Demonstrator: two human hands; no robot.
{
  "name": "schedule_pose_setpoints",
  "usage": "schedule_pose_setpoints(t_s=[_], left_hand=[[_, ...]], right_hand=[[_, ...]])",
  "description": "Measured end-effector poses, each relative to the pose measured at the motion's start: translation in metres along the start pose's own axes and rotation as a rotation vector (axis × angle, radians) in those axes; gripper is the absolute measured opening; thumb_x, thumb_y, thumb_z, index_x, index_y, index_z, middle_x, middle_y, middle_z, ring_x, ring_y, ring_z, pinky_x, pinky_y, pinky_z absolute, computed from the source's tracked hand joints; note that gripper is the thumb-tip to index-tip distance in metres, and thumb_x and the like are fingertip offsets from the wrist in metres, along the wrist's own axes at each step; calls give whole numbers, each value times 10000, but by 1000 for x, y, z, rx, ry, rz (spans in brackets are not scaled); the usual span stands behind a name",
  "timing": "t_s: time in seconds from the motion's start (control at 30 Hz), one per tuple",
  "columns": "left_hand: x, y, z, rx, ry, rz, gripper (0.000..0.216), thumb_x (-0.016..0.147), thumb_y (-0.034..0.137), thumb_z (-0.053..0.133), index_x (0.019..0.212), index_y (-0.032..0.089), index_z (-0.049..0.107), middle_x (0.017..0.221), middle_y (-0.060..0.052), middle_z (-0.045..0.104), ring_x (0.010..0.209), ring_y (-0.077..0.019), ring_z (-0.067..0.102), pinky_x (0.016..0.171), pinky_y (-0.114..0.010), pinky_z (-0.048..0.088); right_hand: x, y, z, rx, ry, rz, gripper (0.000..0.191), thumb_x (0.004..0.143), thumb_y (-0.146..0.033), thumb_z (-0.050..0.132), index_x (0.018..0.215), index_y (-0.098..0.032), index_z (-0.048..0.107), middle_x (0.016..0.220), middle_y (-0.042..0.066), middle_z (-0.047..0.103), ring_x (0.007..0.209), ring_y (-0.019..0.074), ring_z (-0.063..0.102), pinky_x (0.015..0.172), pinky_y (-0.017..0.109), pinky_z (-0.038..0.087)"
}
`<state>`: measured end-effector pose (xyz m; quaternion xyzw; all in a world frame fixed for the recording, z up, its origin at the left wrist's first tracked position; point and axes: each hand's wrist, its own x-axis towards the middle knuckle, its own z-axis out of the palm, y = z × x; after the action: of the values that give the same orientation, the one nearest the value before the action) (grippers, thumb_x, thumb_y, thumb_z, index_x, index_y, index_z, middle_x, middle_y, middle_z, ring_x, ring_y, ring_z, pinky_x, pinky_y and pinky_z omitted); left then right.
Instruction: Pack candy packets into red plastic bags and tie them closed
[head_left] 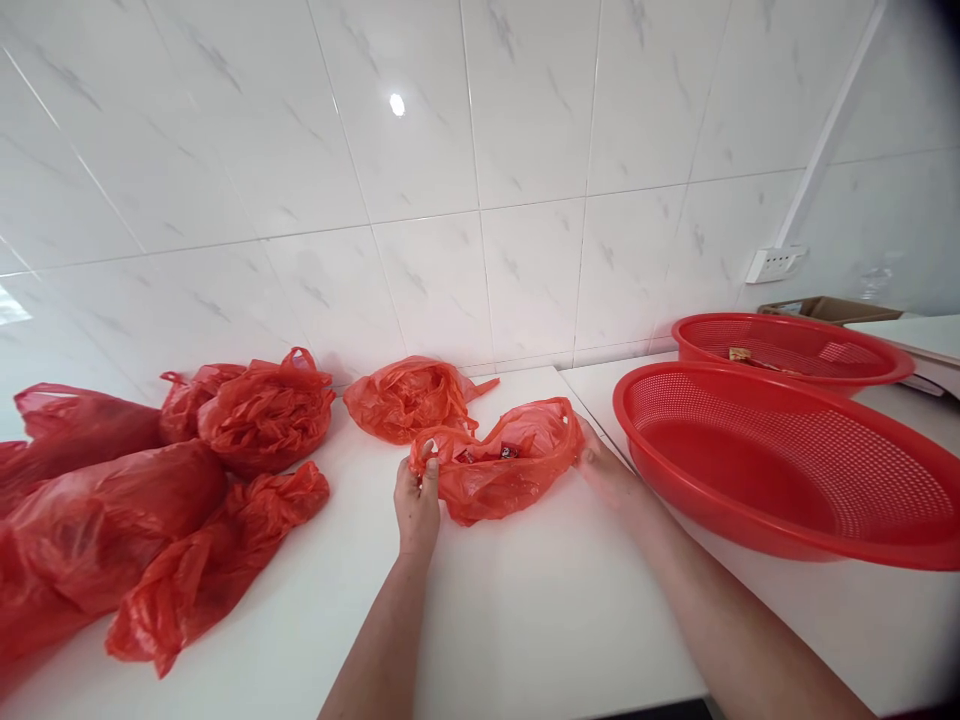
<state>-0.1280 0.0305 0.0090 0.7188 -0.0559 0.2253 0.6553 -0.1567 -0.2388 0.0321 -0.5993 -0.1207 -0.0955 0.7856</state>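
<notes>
One bag (pixel 495 492) is opened, its rim clamped in left grip (pixel 417 500) and right grip (pixel 602 466); packets (pixel 510 452) are left inside.

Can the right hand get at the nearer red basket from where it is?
Probably yes: the right hand is just left of the nearer basket, and nothing visible stands between them. It would likely have to leave the open bag it is touching.

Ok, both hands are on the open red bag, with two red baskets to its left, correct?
No: in the head view, the two red baskets are to the right of the open red bag. The left hand and right hand are on it.
</notes>
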Motion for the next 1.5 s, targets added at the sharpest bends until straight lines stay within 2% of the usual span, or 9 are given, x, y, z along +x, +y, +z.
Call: schedule_pose_setpoints(t_s=[0.13, 0.27, 0.47, 0.7, 0.8, 1.0, 1.27, 1.4, 1.5], left_hand=[[-2, 5, -2, -5, 7, 101, 400, 869, 489, 482, 1165, 246, 598, 1195, -73, 556, 1169, -236, 490, 1000, -338, 369], [-6, 15, 0, -86, -61, 184, 589, 785, 478, 616, 1314, 260, 478, 1365, -90, 448, 1293, -265, 382, 1069, -368, 306], [-3, 22, 3, -292, -252, -73, 811, 553, 313, 837, 1270, 205, 472, 1285, -135, 523, 1281, -311, 416, 988, -366, 418], [-2, 10, 0, -401, -457, -303, 662, 641, 329, 784, 1229, 194, 513, 1180, -125, 621, 1112, -272, 576, 919, -388, 464], [-2, 6, -1, -476, -432, -391, 434, 681, 344, 749, 1059, 172, 624, 1024, -93, 682, 961, -241, 637, 863, -370, 486], [3, 16, -5, -654, -301, -302, 131, 724, 287, 690, 742, 169, 638, 770, -9, 644, 697, -144, 607, 657, -273, 504], [6, 21, -4, -722, -270, -400, 219, 720, 324, 692, 873, 170, 667, 846, -42, 668, 749, -160, 625, 696, -284, 509], [1, 16, -1, -759, -257, -476, 198, 730, 344, 683, 828, 175, 656, 839, -34, 672, 765, -165, 631, 729, -295, 514], [-5, 13, 4, -794, -328, -558, 220, 748, 354, 652, 872, 172, 658, 858, -46, 678, 788, -185, 641, 739, -312, 515]], right_hand=[[1, 4, 10, -3, -148, -43, 816, 540, -451, 831, 1271, -287, 508, 1271, 85, 574, 1166, 305, 520, 936, 417, 441], [1, 16, 6, -57, -16, 96, 510, 619, -401, 798, 1072, -225, 646, 1070, 89, 680, 1024, 296, 610, 888, 418, 473], [-2, 18, -3, 45, 47, 204, 444, 617, -415, 798, 983, -192, 683, 1002, 92, 704, 952, 268, 644, 842, 382, 484], [-4, 14, -4, 169, 72, 220, 294, 575, -409, 805, 772, -237, 671, 777, 28, 690, 791, 220, 643, 746, 354, 501], [-5, 7, -7, 94, 152, 152, 314, 570, -486, 776, 730, -254, 639, 731, 30, 671, 782, 228, 627, 709, 351, 502], [-11, -13, -9, 109, 224, -6, 351, 612, -582, 704, 733, -263, 623, 824, 47, 661, 897, 268, 611, 751, 394, 493], [-8, -17, -5, 249, 118, 35, 304, 671, -450, 737, 901, -266, 664, 1256, 40, 580, 1183, 283, 492, 929, 422, 439], [-11, -15, 0, 403, 103, 38, 187, 705, -450, 717, 805, -318, 632, 810, -38, 639, 863, 178, 605, 918, 416, 444], [-16, -12, 9, 432, 61, 109, 155, 724, -432, 706, 801, -325, 626, 500, -90, 344, 463, 86, 385, 739, 329, 486]])
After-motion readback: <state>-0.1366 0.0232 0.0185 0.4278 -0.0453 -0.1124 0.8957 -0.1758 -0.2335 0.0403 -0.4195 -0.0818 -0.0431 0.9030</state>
